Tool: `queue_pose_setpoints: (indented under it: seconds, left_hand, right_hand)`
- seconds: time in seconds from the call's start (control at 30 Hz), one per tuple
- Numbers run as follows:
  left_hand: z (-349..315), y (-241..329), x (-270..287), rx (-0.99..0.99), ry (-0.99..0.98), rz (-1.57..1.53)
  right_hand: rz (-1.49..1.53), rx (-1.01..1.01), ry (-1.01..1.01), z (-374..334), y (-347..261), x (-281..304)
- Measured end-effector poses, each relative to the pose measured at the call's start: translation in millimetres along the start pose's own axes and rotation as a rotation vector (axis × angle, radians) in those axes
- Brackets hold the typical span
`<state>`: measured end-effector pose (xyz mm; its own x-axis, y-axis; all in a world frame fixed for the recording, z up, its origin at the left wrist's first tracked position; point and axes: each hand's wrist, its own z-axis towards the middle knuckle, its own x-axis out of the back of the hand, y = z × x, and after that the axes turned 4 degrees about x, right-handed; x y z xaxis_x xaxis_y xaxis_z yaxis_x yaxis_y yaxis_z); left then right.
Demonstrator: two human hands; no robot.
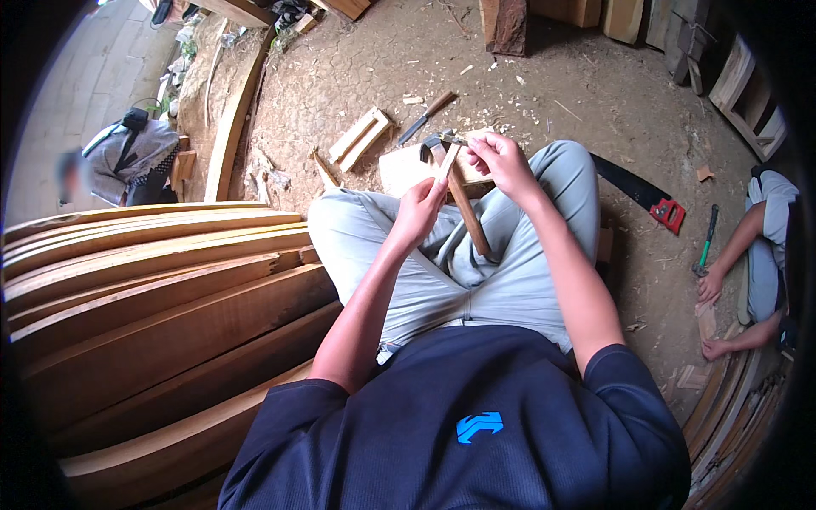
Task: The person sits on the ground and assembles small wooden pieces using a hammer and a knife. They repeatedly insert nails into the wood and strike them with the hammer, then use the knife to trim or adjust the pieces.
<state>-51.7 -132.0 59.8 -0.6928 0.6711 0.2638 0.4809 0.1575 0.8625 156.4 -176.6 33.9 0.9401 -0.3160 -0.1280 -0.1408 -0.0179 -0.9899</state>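
In front of my lap, my left hand (418, 208) pinches a thin strip of wood (450, 159), which slants up toward my right hand. My right hand (503, 168) has its fingers curled together close to the strip's upper end; what it grips, if anything, is too small to make out. Beneath both hands a hammer (468, 212) rests with its wooden handle pointing toward my lap and its dark head on a pale wood block (401, 172). Beyond the block lie a chisel-like tool (427, 117) with a wooden handle and a slotted wooden piece (360, 138).
Stacked boards (161, 255) fill the left side. A red-handled handsaw (637, 191) lies right of my knee. Farther right, another person's hands (711, 287) are near a green-handled hammer (707, 240). A second person (132, 161) is at upper left. Timber posts (504, 27) stand ahead.
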Motion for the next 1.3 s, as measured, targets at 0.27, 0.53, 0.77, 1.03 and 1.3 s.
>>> queue_pose_setpoints:
  seconds: [0.27,0.53,0.77,1.03,1.3]
  left_hand:
    - [-9,8,-6,0.116,-0.009,-0.112]
    - [-6,-3,8,0.14,0.036,-0.053]
    - [-13,-9,18,0.228,-0.11,0.244]
    - [-18,1,37,0.299,-0.193,0.265]
    - [-30,12,57,0.299,-0.251,0.297]
  right_hand:
    - [-0.033,-0.022,-0.053,-4,5,-8]
    - [0.189,-0.12,-0.066,1,30,0]
    - [-0.247,0.221,-0.156,-3,38,-16]
    - [-0.189,0.064,-0.26,-9,40,-20]
    - [0.175,-0.139,-0.478,-7,23,-7]
